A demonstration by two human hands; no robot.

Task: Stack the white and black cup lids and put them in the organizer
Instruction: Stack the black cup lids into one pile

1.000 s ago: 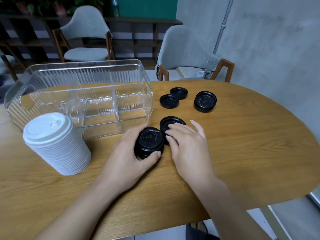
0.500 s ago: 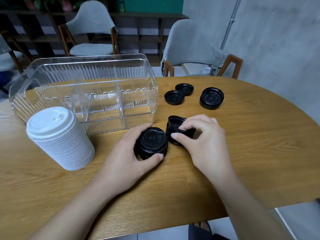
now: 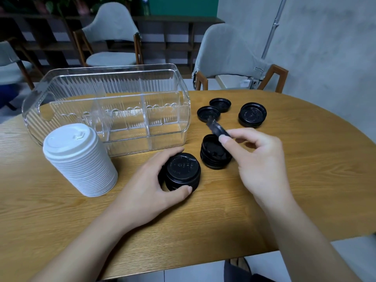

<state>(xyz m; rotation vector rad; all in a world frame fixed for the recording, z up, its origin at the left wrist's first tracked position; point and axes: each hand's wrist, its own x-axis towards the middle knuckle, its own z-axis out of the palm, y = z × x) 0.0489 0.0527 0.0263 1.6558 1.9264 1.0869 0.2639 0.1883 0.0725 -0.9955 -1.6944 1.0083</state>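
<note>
The wooden table (image 3: 305, 180) carries everything, and the clear organizer (image 3: 109, 110) serves as the landmark: it sits at the far left, its compartments holding no lids yet. Just in front of its left end stands the tall white lid stack (image 3: 79, 159), apparently finished. In front of its right end the left hand (image 3: 146, 192) curls round a short black lid stack (image 3: 182, 171), thumb and fingers steadying its sides. To the right of that, near the organizer's right corner, sits a pile of upturned black lids (image 3: 215, 153). The right hand (image 3: 258, 165), which half a second ago pinched a lid down at that pile, has now lifted one black lid (image 3: 216, 127) clear, pinched on edge between thumb and fingers and tilted steeply. That suggests the lid is being turned over for the steadied stack. Beyond the organizer's right end, three more black lid groups (image 3: 252, 115) wait, so black stacking looks only partly done.
</note>
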